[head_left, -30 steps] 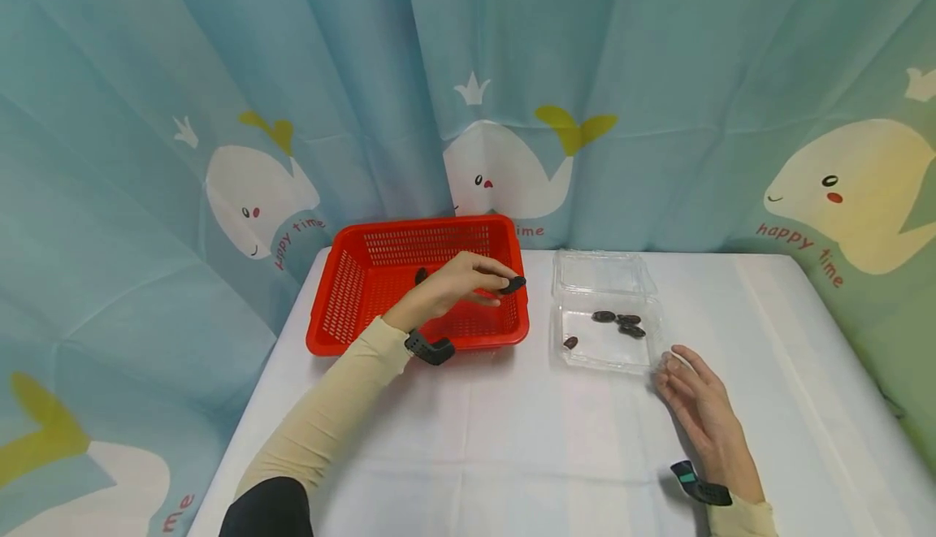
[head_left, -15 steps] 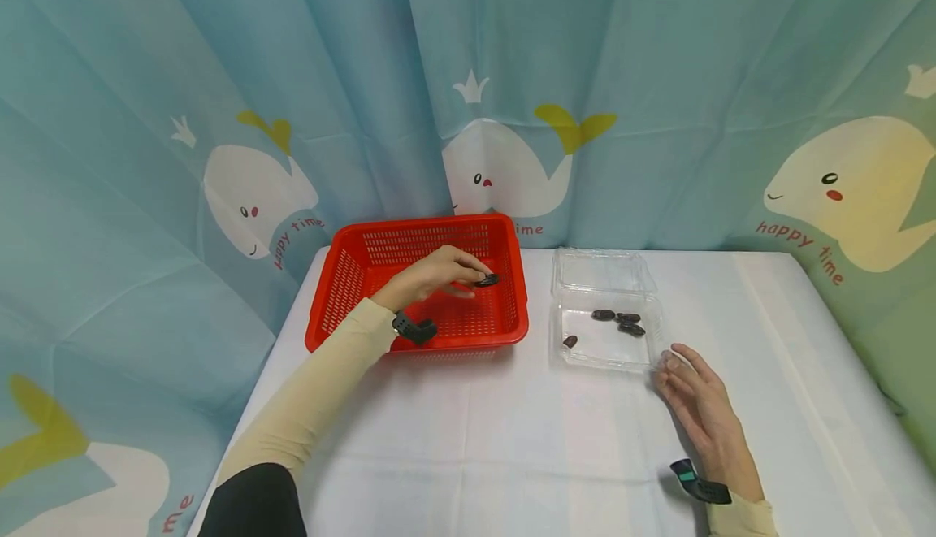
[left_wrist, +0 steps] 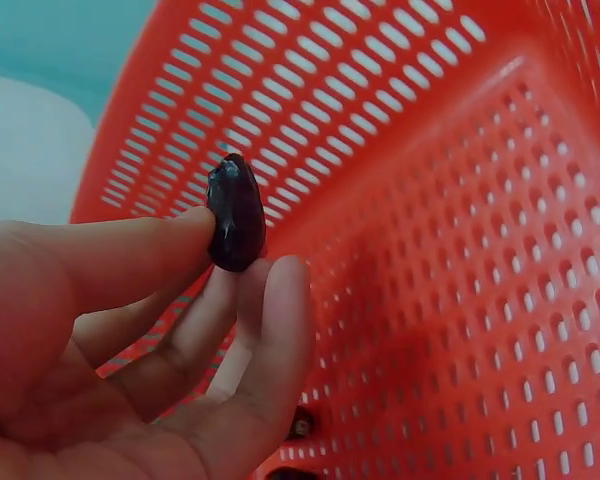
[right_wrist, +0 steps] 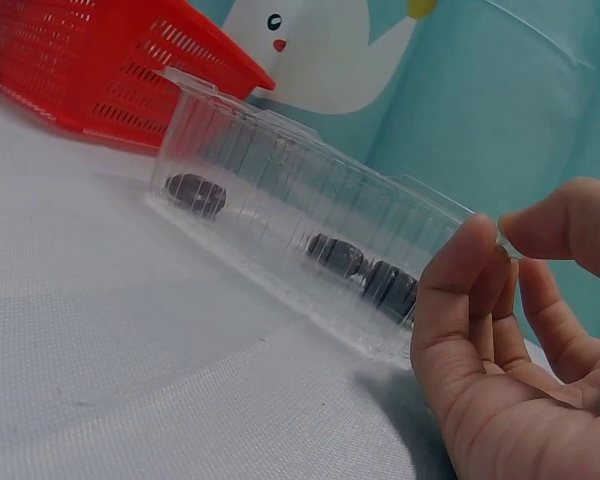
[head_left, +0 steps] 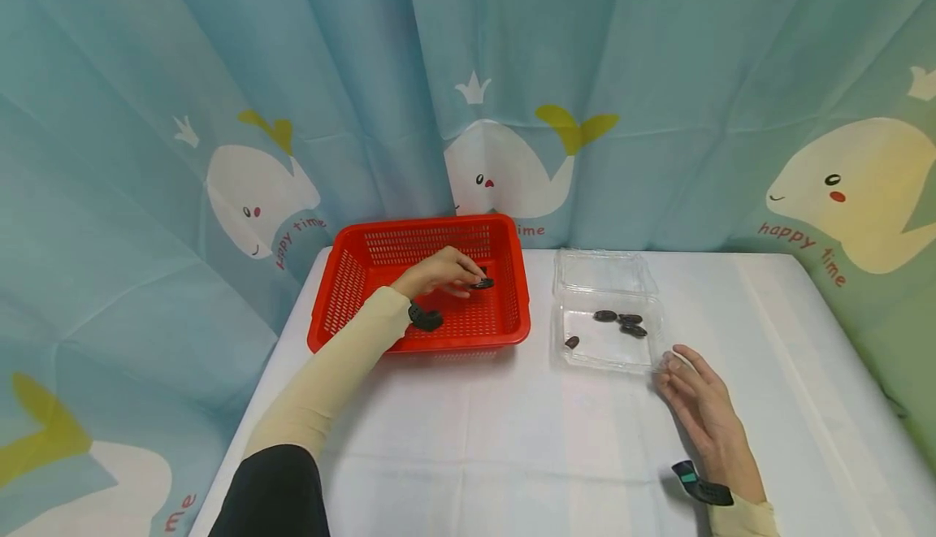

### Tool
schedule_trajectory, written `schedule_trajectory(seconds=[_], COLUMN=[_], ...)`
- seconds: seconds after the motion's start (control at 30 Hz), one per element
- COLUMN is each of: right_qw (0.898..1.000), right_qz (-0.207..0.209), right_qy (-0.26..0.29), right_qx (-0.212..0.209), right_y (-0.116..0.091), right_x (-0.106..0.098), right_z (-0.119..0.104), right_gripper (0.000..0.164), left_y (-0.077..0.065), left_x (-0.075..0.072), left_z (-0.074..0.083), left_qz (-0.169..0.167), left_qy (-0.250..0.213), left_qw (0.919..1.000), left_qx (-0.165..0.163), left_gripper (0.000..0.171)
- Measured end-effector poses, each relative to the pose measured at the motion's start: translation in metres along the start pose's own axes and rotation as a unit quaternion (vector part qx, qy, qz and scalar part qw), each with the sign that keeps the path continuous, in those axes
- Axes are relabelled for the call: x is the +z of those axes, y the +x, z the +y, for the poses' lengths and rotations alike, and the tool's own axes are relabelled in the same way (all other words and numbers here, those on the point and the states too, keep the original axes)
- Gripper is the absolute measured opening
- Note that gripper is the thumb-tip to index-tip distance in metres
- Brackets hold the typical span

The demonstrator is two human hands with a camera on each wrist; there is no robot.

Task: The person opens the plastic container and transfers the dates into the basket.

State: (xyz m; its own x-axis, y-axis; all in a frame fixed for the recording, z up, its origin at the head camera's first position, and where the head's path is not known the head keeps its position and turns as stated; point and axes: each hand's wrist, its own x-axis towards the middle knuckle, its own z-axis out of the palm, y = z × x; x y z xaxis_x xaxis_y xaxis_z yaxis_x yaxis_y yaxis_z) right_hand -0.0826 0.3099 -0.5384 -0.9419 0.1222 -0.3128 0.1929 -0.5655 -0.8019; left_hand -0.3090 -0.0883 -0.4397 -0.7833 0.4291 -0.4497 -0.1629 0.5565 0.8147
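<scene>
A dark, glossy date (left_wrist: 237,215) is pinched between the thumb and fingers of my left hand (head_left: 444,270), which is over the inside of the red plastic basket (head_left: 517,309). Below that hand, the left wrist view shows another dark date (left_wrist: 300,424) in the basket, partly hidden by the fingers. My right hand (head_left: 700,407) pinches the near right corner of a clear plastic clamshell box (head_left: 600,362), its thumb and fingertips on the rim. Several dates lie in the box, among them one date (head_left: 572,342) apart at the left; its lid (head_left: 603,271) is folded back.
Basket and box stand side by side on a white-covered table (head_left: 541,448), the basket at the left. A blue curtain (head_left: 658,58) with whale prints hangs right behind them. Black bands (head_left: 702,488) sit on both wrists.
My left hand has moved left from the basket's right rim to over its inside, still pinching the date. My right hand has stayed at the box's corner.
</scene>
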Motion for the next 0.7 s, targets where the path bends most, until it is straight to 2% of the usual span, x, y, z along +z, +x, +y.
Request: schedule_trajectory(seconds=[0.17,0.37,0.57,0.7], right_qw=[1.0,1.0,1.0,1.0], right_qz=[-0.002,-0.002,0.002,0.004], right_qy=[0.001,0.002,-0.002,-0.008], right_qx=[-0.001,0.004,0.009,0.009], right_y=[0.0,0.0,0.0,-0.001], right_x=[0.0,0.0,0.001,0.001], right_z=[-0.001,-0.001,-0.001,-0.002], right_gripper=[0.033,0.033,0.034,0.033], left_y=[0.007,0.013,0.016,0.018], left_x=[0.003,0.005,0.01,0.011], left_z=[-0.002,-0.011,-0.013,-0.014], left_qz=[0.02,0.038,0.065,0.071], left_qy=[0.037,0.039,0.069,0.078], left_qw=[0.9991,0.9984,0.9955,0.9944], left_qx=[-0.005,-0.013,-0.009,-0.01], left_gripper=[0.025,0.023,0.019,0.017])
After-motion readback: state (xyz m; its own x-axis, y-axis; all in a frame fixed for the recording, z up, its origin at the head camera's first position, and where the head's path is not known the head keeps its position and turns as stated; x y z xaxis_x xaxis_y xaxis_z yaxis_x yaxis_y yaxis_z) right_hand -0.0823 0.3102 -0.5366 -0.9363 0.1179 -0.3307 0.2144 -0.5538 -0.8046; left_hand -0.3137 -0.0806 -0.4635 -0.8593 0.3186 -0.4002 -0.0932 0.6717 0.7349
